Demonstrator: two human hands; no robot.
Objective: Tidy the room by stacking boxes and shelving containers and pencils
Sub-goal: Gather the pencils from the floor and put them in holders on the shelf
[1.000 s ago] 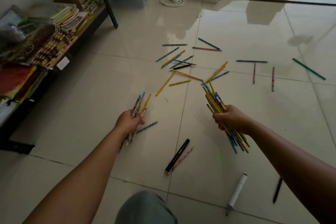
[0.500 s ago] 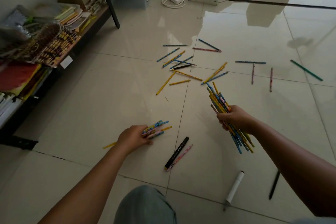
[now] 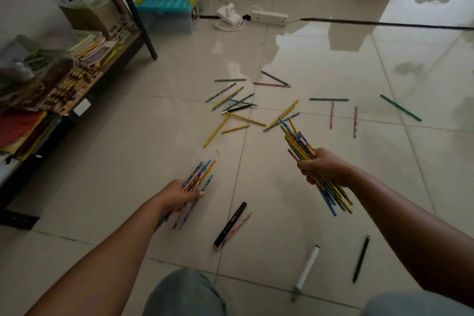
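Glossy cream floor tiles (image 3: 159,141) carry the scattered pencils (image 3: 246,113), which lie loose ahead of both hands, near the tile joint. Left hand (image 3: 177,195): fingers curled round a small bundle of pencils (image 3: 201,174), tips fanning forward and up. Right hand (image 3: 322,167): fingers curled round a larger bundle of pencils (image 3: 297,138), ends protruding both above and below the fist. Between the two forearms lie a black marker (image 3: 230,223) with a pink pencil (image 3: 237,228) touching its side. Nearer the knees lie a white marker (image 3: 306,269) and a black pen (image 3: 360,259), well apart. Shelf unit (image 3: 84,84), far left, holds stacked paper goods.
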